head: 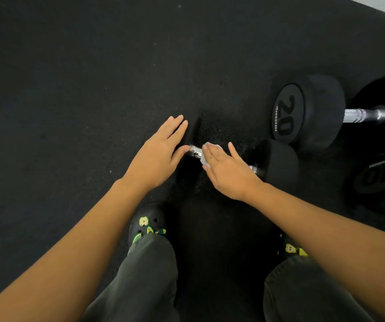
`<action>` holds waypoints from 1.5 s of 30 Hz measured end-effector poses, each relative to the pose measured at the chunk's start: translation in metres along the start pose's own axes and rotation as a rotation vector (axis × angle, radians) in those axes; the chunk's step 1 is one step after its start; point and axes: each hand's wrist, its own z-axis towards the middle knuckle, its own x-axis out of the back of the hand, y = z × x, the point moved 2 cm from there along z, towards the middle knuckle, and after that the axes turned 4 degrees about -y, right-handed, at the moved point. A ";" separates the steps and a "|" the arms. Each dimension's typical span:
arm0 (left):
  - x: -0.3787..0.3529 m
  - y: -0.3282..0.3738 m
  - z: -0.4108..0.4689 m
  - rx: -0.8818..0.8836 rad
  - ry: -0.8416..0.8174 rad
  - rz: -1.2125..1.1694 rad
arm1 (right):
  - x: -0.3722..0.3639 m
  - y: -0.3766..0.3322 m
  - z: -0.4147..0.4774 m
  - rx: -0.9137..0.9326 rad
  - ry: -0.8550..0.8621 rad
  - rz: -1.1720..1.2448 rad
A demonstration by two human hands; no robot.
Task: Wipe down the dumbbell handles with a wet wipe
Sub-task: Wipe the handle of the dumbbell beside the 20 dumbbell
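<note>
A small black dumbbell lies on the dark floor in front of me, its chrome handle (pixel 195 152) showing between my hands and its right head (pixel 277 161) beyond my right wrist. My left hand (pixel 161 152) rests flat with straight fingers on the dumbbell's left head (pixel 192 133). My right hand (pixel 226 169) lies over the handle with straight fingers, pressing a white wet wipe (pixel 206 156) against it. Most of the wipe is hidden under that palm.
A larger dumbbell marked 20 (pixel 307 112) lies at the right, its chrome handle (pixel 363 115) exposed. Another head marked 10 (pixel 380 175) sits at the right edge. My two black clogs (pixel 148 225) stand on the rubber floor (pixel 70 89) close below the hands.
</note>
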 end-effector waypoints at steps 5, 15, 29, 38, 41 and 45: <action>-0.001 0.002 0.001 -0.014 -0.001 0.028 | 0.009 -0.003 0.018 -0.053 -0.048 0.169; -0.003 -0.001 0.000 -0.022 -0.006 0.050 | -0.003 0.002 -0.002 0.051 0.042 -0.037; -0.010 -0.001 0.000 -0.024 -0.005 0.086 | -0.002 -0.016 0.009 0.048 0.040 -0.059; -0.007 0.001 0.003 -0.041 0.005 0.064 | -0.002 -0.005 0.009 -0.050 0.015 0.069; -0.007 0.000 0.003 -0.044 -0.004 0.064 | 0.000 -0.013 0.022 -0.041 0.013 0.091; -0.005 -0.002 0.002 -0.053 -0.006 0.072 | -0.005 -0.016 0.018 0.046 0.069 0.016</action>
